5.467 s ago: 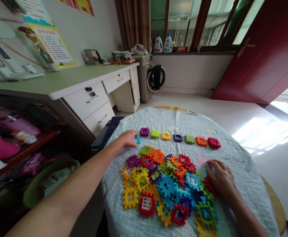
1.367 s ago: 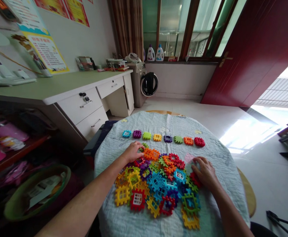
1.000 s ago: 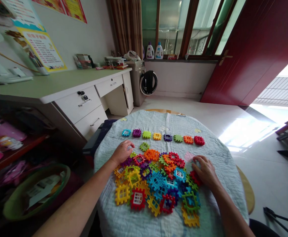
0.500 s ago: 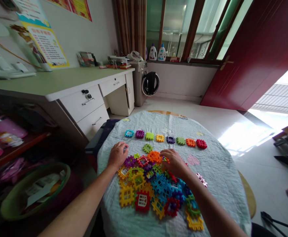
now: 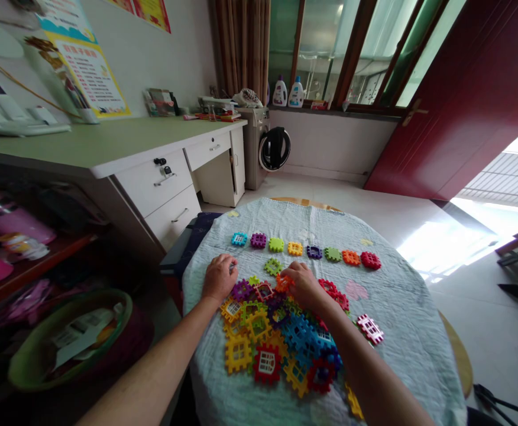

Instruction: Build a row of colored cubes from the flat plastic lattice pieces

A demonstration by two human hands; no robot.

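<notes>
My left hand point(image 5: 220, 277) rests on the cloth at the far left edge of a heap of square, notched plastic building blocks. Its fingers are curled, and a small pale bit shows at the fingertips that I cannot make out. At the top of the heap, my right hand point(image 5: 303, 284) has its fingers closed on an orange building block point(image 5: 284, 283). Beyond the hands runs a row of single blocks, from a light blue block point(image 5: 239, 239) to a red block point(image 5: 371, 260). A green block point(image 5: 273, 267) lies between row and heap.
The round table wears a pale flowered cloth point(image 5: 401, 331). A pink-and-white block point(image 5: 369, 328) lies right of the heap. Left of the table stand a green-rimmed basket point(image 5: 19, 367) and a desk point(image 5: 121, 142). A washing machine point(image 5: 255, 148) stands beyond, its door open.
My right hand has shifted left onto the orange block, uncovering red blocks to its right. The left hand stays by the heap's edge. The view has swung slightly.
</notes>
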